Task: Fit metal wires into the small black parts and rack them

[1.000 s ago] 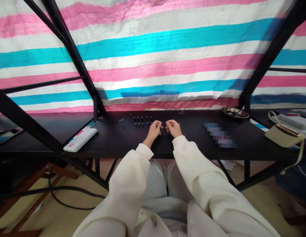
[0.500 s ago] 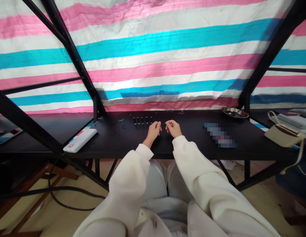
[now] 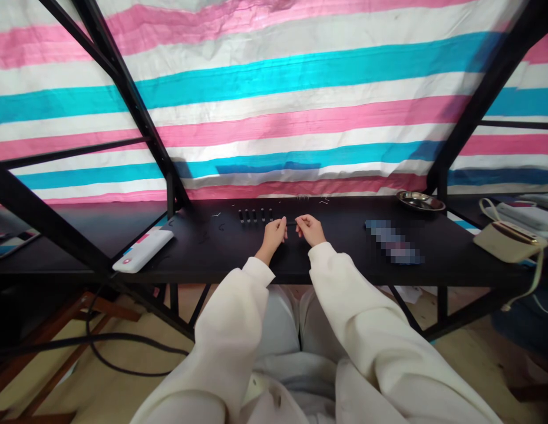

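My left hand (image 3: 274, 232) and my right hand (image 3: 310, 228) face each other just above the black table (image 3: 340, 250). Between their pinched fingertips runs a small thin black stick-like piece (image 3: 291, 223), held at both ends. Against the dark tabletop its exact kind is hard to make out. Just beyond my left hand, several short black cylinders with grey ends (image 3: 255, 216) lie side by side in a row.
At the left lies a white box-shaped device (image 3: 144, 251). On the right are a blurred-out flat object (image 3: 394, 242), a shiny metal dish (image 3: 421, 201) and a cream purse (image 3: 509, 241) with a strap. White scraps (image 3: 324, 201) lie at the back edge. Black metal posts (image 3: 137, 106) flank the table.
Both hands stay almost in place, still pinching the black piece. My left hand has shifted very slightly left, showing a little more of the piece between the fingertips.
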Motion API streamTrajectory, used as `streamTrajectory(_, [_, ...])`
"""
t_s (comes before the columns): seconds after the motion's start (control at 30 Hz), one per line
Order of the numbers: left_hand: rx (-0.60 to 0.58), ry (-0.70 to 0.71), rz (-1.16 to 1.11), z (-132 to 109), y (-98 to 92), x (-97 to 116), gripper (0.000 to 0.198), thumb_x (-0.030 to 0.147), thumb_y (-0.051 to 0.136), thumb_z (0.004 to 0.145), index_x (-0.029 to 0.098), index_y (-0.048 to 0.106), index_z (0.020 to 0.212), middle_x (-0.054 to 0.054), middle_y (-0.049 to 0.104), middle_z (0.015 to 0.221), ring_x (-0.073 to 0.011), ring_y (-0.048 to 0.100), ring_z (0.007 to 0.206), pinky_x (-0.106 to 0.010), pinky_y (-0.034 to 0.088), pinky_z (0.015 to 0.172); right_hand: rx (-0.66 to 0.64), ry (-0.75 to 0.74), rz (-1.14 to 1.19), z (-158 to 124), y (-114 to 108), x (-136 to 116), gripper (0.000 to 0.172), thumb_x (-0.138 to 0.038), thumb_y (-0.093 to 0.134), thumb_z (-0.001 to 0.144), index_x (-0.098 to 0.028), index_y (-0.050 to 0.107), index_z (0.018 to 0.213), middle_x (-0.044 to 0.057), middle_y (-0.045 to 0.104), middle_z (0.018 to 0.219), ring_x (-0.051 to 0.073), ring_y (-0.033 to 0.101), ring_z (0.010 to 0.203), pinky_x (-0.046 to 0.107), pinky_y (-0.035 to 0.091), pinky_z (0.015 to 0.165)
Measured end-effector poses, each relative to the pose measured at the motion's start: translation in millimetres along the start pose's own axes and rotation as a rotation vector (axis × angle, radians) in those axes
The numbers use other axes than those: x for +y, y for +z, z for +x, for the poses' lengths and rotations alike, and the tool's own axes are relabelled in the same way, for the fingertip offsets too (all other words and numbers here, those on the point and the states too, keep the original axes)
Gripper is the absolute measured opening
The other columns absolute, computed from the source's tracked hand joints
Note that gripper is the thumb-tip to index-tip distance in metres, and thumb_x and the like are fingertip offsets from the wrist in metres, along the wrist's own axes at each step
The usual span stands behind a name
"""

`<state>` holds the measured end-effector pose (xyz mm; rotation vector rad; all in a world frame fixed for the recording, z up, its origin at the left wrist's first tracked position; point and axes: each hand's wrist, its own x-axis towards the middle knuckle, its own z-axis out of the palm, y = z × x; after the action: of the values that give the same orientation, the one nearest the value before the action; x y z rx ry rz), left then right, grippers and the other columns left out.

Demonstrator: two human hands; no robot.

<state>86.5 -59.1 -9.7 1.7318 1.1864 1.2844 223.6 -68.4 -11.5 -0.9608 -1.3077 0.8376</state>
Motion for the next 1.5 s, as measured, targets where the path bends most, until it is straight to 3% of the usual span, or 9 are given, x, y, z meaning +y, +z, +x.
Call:
streamTrajectory(0.27, [-0.055, -0.005, -0.117, 6, 2.7, -10, 0.027, 0.044, 0.044, 0.082, 0.017, 0.048, 0.078, 0.003, 0.056, 0.06, -0.0034, 0.041, 0.032, -0.017, 0.03, 0.036, 0.029, 0.014, -0.023, 2, -1, 5, 0.034, -0.052, 0.055, 0.069, -0.019, 0.052, 0.07, -0.003, 0.053, 0.05, 0.008, 0.045, 0.038, 0.023, 0.038, 0.042])
streamTrajectory(0.57, [0.013, -0.011, -0.003, 4, 0.6, -6, 0.042, 0.051, 0.038, 0.083, 0.016, 0.048, 0.062, 0.002, 0.051, 0.046, -0.0056, 0.041, 0.032, -0.019, 0.033, 0.039, 0.03, 0.014, -0.008, 2, 0, 2, 0.033, -0.051, 0.056, 0.069, -0.019, 0.051, 0.07, -0.003, 0.053, 0.05, 0.008, 0.045, 0.037, 0.023, 0.038, 0.041])
streamTrajectory(0.73, [0.076, -0.008, -0.01, 2, -1.5, -3, 0.042, 0.052, 0.039, 0.082, 0.016, 0.049, 0.063, 0.002, 0.051, 0.047, -0.0058, 0.041, 0.033, -0.019, 0.033, 0.039, 0.043, 0.027, -0.003, 2, 0, 4, 0.031, -0.049, 0.057, 0.069, -0.019, 0.051, 0.07, -0.003, 0.054, 0.05, 0.008, 0.045, 0.038, 0.023, 0.038, 0.041])
streamTrajectory(0.83, [0.15, -0.015, -0.032, 3, -2.9, -3, 0.04, 0.052, 0.038, 0.083, 0.016, 0.048, 0.066, 0.003, 0.052, 0.051, -0.0047, 0.041, 0.033, -0.018, 0.032, 0.038, 0.112, 0.013, -0.008, 4, -1, 6, 0.03, -0.048, 0.056, 0.07, -0.018, 0.052, 0.071, -0.003, 0.054, 0.052, 0.008, 0.046, 0.039, 0.022, 0.039, 0.042])
streamTrajectory(0.93, [0.203, -0.046, -0.07, 6, -3.7, -6, 0.038, 0.05, 0.039, 0.083, 0.017, 0.048, 0.068, 0.003, 0.053, 0.054, -0.0038, 0.039, 0.032, -0.018, 0.03, 0.037, 0.264, -0.012, -0.026, 6, -4, 9, 0.03, -0.047, 0.051, 0.074, -0.017, 0.053, 0.078, 0.0, 0.058, 0.058, 0.009, 0.049, 0.044, 0.022, 0.041, 0.045])
streamTrajectory(1.03, [0.152, -0.065, -0.127, 7, -2.9, -7, 0.036, 0.05, 0.045, 0.08, 0.016, 0.048, 0.068, 0.003, 0.053, 0.054, -0.0037, 0.039, 0.032, -0.018, 0.029, 0.036, 0.327, -0.089, -0.059, 7, -6, 9, 0.034, -0.046, 0.05, 0.076, -0.016, 0.057, 0.088, 0.006, 0.066, 0.074, 0.013, 0.059, 0.062, 0.025, 0.046, 0.056])
streamTrajectory(1.2, [-0.137, -0.103, -0.243, 6, -0.5, -2, 0.036, 0.049, 0.055, 0.074, 0.014, 0.051, 0.07, 0.0, 0.057, 0.057, -0.0055, 0.046, 0.036, -0.018, 0.028, 0.034, 0.116, -0.126, -0.057, 4, -3, 9, 0.033, -0.044, 0.056, 0.073, -0.016, 0.063, 0.091, 0.01, 0.068, 0.092, 0.019, 0.063, 0.086, 0.032, 0.048, 0.076])
streamTrajectory(1.33, [-0.11, -0.111, -0.28, 6, -1.5, -2, 0.036, 0.05, 0.057, 0.072, 0.014, 0.052, 0.07, 0.0, 0.057, 0.058, -0.0047, 0.046, 0.036, -0.017, 0.029, 0.033, -0.078, -0.039, -0.058, 4, 1, 16, 0.031, -0.041, 0.062, 0.067, -0.016, 0.065, 0.086, 0.008, 0.069, 0.087, 0.019, 0.064, 0.081, 0.034, 0.048, 0.079])
streamTrajectory(1.5, [-0.056, -0.119, -0.28, 6, -2.3, -3, 0.036, 0.049, 0.06, 0.069, 0.014, 0.053, 0.069, 0.002, 0.053, 0.052, -0.0045, 0.044, 0.035, -0.017, 0.027, 0.033, -0.112, -0.033, -0.173, 3, 1, 22, 0.026, -0.038, 0.063, 0.066, -0.016, 0.067, 0.079, 0.005, 0.068, 0.077, 0.016, 0.062, 0.069, 0.032, 0.049, 0.072])
